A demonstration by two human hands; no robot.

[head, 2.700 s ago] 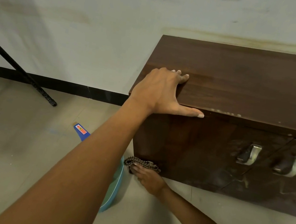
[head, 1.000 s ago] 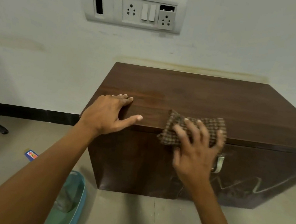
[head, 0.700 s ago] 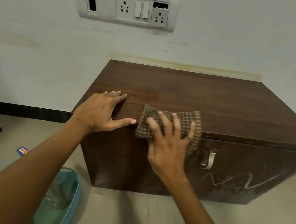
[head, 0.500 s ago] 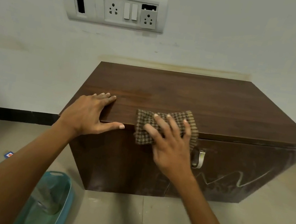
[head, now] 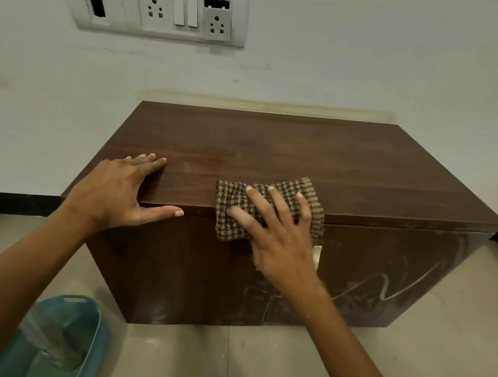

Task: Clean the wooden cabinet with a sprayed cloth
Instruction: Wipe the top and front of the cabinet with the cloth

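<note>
A: While the right hand (head: 279, 235) is pressing the checked cloth (head: 270, 208) over the near top edge of the cabinet (head: 310, 162), note the grip: fingers spread flat, palm down, nothing pinched. The cloth is being pinned against the wood, not clutched.

B: Noted. The cloth is draping over the edge, part on the top, part hanging down the front face. And the left hand (head: 123, 191)?

A: It is lying open on the near left corner of the top, thumb hooked along the front edge, holding nothing. I judge it is bracing the body.

B: How is the wipe best done from here?

A: Keeping the palm flat so the whole cloth is bearing on the wood, and running along the edge in overlapping passes toward the right end. The top is looking mostly clear; the front is not.

B: Agreed. Pale smears are showing on the right door (head: 389, 285), below and right of the handle (head: 316, 256), which the hand is partly hiding.

A: Those will likely be needing firmer pressure, and a fresh fold of cloth, so grime is not being dragged around.

B: The teal tub (head: 94, 333) is sitting on the floor (head: 407, 376) near the left, well clear of the stroke.
</note>
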